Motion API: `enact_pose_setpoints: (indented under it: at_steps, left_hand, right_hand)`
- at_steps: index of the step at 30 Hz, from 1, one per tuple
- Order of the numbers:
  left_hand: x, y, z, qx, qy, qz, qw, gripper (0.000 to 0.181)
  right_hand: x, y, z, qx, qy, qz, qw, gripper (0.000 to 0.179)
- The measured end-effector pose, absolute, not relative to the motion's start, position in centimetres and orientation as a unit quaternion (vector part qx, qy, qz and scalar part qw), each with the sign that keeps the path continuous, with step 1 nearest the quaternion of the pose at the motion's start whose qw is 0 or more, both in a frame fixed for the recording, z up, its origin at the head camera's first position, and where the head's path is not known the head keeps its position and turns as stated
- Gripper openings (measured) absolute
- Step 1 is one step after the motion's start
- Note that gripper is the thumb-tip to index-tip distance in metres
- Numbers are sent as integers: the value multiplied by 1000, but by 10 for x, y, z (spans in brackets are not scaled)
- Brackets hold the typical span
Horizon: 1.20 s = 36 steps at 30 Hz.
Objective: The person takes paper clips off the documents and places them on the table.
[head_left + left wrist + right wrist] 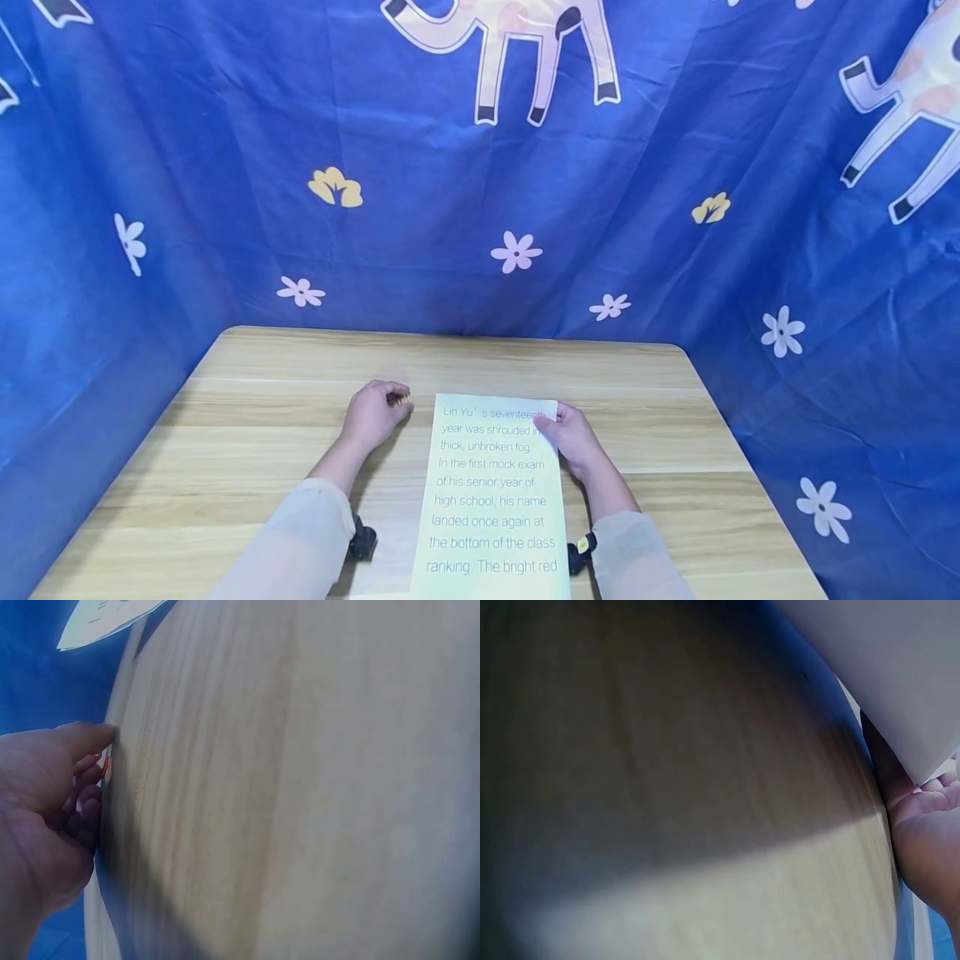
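A printed sheet of paper [495, 492] with large lines of English text is held upright-facing in the middle of the head view. My right hand [577, 437] pinches its upper right edge, thumb on the printed face and the other fingers behind. In the right wrist view the paper's blank back [900, 667] covers part of that hand [930, 840]. To the left of the paper, apart from it, my left hand [375, 412] pinches a small yellow-orange piece [403, 399] between thumb and fingers. Most of the piece is hidden, so its kind cannot be told.
A light wood-grain table [225, 433] lies beneath both hands. Blue cloth [420, 208] with flowers and animal figures hangs around its back and sides. Dark wrist cameras [363, 538] sit on both wrists.
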State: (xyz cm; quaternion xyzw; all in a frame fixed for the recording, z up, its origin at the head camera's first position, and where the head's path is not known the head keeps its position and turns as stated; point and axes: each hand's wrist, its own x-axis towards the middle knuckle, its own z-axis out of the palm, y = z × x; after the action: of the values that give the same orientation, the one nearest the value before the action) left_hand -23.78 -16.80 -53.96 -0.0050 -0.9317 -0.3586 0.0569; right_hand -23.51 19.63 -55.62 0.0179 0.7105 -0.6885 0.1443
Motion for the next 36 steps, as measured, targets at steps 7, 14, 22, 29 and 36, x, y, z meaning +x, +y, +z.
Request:
enact_pose_setpoints:
  at_steps: [7, 14, 22, 29, 36]
  left_hand:
    - [-239, -169, -538, -5, -934, -354, 47, 28]
    - [-238, -168, -539, -9, -936, -350, 45, 29]
    - [-238, -167, -539, -16, -937, -346, 51, 31]
    - [-238, -165, -540, -11, -935, -351, 56, 38]
    - [-238, -167, -542, -1, -933, -358, 41, 46]
  right_hand:
    - [-236, 197, -557, 12, 710, -689, 147, 31]
    - [-235, 196, -558, 13, 708, -691, 145, 30]
    - [-235, 196, -557, 12, 709, -690, 145, 31]
    - [-235, 196, -557, 11, 709, -690, 146, 31]
    - [-236, 196, -557, 14, 709, -689, 147, 32]
